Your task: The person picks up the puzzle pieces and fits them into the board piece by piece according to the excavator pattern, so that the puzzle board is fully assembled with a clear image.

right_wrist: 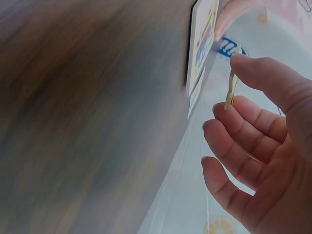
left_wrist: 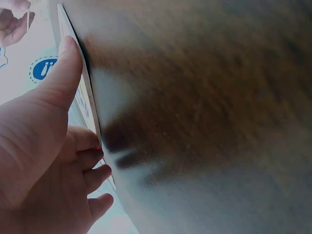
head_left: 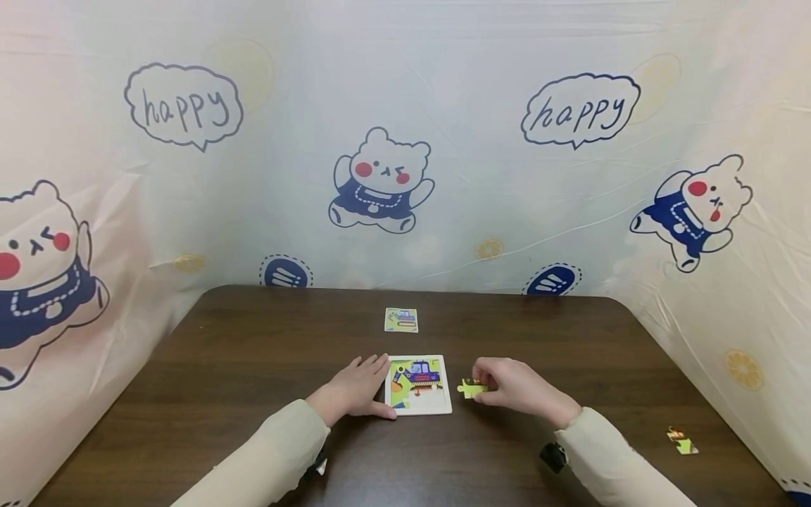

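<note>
A white-framed jigsaw puzzle [head_left: 419,405] lies on the table, its picture of a blue and purple digger partly filled in, with a white gap at the lower right. My left hand [head_left: 357,387] rests against the frame's left side, thumb near the lower corner and fingers spread along the edge. Just right of the frame, my right hand [head_left: 521,386] pinches a yellow-green puzzle piece [head_left: 467,389] between thumb and fingers. In the right wrist view that piece [right_wrist: 232,85] is seen edge-on, raised off the table.
Another puzzle piece [head_left: 683,441], green and brown, lies at the right of the brown table [head_left: 253,352]. Behind the frame lies a small picture card [head_left: 401,320] with a similar digger. A printed curtain [head_left: 469,197] hangs around the table's back and sides.
</note>
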The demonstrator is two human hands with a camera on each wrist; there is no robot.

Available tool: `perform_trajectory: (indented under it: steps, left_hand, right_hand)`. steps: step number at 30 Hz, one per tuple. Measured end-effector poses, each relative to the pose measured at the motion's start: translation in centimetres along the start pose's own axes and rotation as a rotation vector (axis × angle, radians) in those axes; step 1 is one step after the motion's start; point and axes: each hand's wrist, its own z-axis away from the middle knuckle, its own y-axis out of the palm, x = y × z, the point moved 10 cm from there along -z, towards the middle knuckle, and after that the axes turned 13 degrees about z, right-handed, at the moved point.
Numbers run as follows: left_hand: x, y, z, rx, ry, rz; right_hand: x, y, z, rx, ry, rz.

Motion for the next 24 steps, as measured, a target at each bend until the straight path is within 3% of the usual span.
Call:
perform_trajectory:
  steps: [12,24]
  left_hand:
    - [0.1,0.0,0.0,0.001,-0.001,0.006]
    - [0.1,0.1,-0.1,-0.004,0.0,0.014]
  right_hand:
    - [2.8,1.8,-2.9,0.034,-0.02,0.015]
    - [5.8,3.8,-4.8,0.066,-0.105,0.032]
